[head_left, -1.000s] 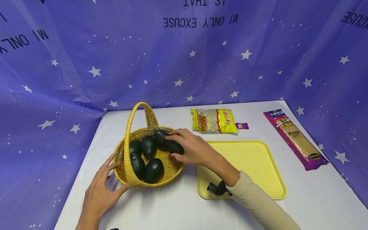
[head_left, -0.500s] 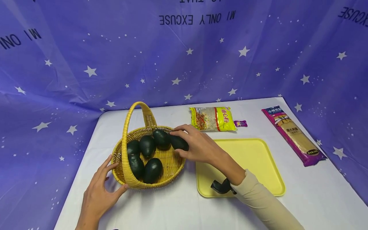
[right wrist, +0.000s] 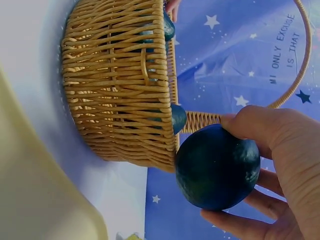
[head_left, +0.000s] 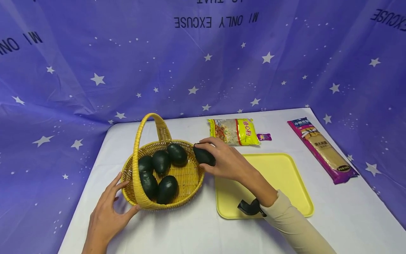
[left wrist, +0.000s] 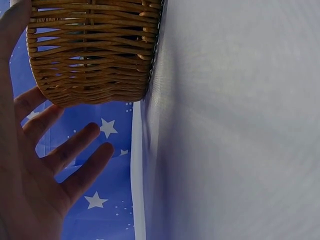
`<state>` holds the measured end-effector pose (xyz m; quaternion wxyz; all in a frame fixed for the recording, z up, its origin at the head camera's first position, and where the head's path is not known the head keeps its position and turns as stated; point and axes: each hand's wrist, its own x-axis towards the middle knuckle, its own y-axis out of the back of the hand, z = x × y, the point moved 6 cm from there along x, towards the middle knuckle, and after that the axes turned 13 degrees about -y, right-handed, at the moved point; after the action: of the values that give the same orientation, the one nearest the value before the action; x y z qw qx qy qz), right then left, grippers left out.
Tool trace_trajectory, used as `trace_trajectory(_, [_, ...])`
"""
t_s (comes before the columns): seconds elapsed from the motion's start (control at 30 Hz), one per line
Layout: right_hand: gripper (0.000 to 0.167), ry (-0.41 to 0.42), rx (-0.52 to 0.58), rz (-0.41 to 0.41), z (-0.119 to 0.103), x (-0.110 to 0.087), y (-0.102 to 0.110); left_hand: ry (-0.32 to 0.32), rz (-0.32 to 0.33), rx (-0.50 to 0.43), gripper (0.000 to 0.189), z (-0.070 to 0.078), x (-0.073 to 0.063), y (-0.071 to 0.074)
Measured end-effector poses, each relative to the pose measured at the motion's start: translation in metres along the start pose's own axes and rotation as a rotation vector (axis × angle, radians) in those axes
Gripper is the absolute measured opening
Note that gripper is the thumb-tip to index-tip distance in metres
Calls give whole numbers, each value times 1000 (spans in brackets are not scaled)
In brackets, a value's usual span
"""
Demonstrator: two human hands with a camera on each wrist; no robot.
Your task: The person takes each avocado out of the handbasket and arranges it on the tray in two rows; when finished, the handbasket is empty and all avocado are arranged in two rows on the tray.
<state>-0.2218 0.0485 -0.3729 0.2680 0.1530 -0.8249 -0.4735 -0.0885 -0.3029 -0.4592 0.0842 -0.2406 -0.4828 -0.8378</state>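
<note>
Five dark green fruits [head_left: 167, 189] sit in a yellow basket [head_left: 186, 179].
The right hand's grip [head_left: 226, 160] is wrapped round one more fruit [head_left: 204, 155], at the basket's right edge. The left hand's grip [head_left: 106, 220] is spread, touching the basket. The right arm [head_left: 295, 220] covers part of a yellow tray [head_left: 282, 173]; food packs [head_left: 234, 132] lie farther off.

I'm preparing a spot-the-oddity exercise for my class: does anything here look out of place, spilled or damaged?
Only the lettering on the starry backdrop looks odd: in the head view it's upside down. The wicker basket stands upright, the avocados look whole, and nothing appears spilled.
</note>
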Motion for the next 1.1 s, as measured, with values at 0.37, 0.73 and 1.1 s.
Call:
trace_trajectory(0.37, [60, -45, 15, 19, 15, -11, 0, 3, -8, -26, 87, -2, -3, -2])
trace_trajectory(0.73, [57, -67, 4, 38, 30, -21, -4, 9, -15, -43, 87, -2, -2, -2])
trace_trajectory(1.1, [59, -102, -17, 47, 41, -30, -3, 2, -7, -66, 89, -2, -1, -3])
